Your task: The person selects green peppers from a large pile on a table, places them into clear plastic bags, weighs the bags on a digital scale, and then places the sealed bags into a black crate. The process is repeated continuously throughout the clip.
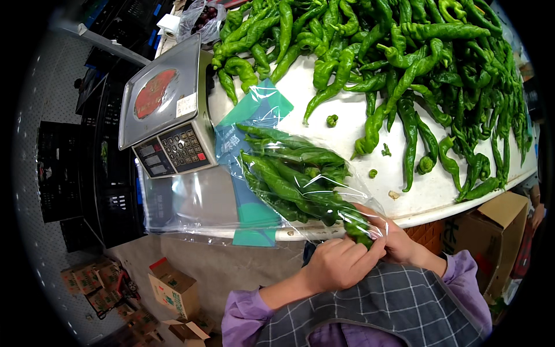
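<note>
A clear plastic bag (289, 176) of long green peppers lies on the white table (341, 139), its near end at the front edge. My left hand (341, 260) pinches that end at the lower middle, fingers curled. Just right of it my right hand (393, 237) grips the same end, some fingertips hidden behind bag and peppers. A large heap of green peppers (422, 75) covers the back and right of the table. A metal scale (173, 144) stands at the left, beside flat clear bags (173, 202) and a teal-and-blue sheet (254, 225) under the filled bag.
Black crates (63, 170) stand at far left. Cardboard boxes (173, 289) sit on the floor below. A larger carton (480, 243) is under the table at right, near another person's hand (536, 214). A bag of dark round produce (202, 20) lies at the back left.
</note>
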### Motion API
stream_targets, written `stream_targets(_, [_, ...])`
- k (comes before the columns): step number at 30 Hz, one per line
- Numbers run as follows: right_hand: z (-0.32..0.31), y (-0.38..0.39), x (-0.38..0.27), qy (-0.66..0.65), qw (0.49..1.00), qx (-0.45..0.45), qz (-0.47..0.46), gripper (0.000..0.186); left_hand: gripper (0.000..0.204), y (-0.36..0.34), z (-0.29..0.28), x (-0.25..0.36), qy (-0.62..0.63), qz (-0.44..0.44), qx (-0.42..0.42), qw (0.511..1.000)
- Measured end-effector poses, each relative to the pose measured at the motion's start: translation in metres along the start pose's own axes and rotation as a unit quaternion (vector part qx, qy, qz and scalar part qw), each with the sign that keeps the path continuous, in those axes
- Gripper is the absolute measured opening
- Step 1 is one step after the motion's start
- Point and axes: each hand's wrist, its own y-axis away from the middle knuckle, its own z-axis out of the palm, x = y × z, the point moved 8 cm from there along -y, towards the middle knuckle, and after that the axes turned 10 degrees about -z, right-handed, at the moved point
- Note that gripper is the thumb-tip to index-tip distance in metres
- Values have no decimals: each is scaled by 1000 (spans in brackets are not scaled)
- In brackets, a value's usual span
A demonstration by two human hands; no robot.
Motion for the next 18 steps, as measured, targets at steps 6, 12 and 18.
stream_targets(6, [44,-48,-29,594,744,-93,-291,40,21,-3,13,8,25,40,-6,999])
stream_targets(12, [27,-56,-55,646,638,25,-419,38,26,-7,4,5,5,8,-16,1000])
stream_targets(18, [41,-68,-64,734,560,72,-377,43,28,-4,-10,-16,12,-23,-16,1000])
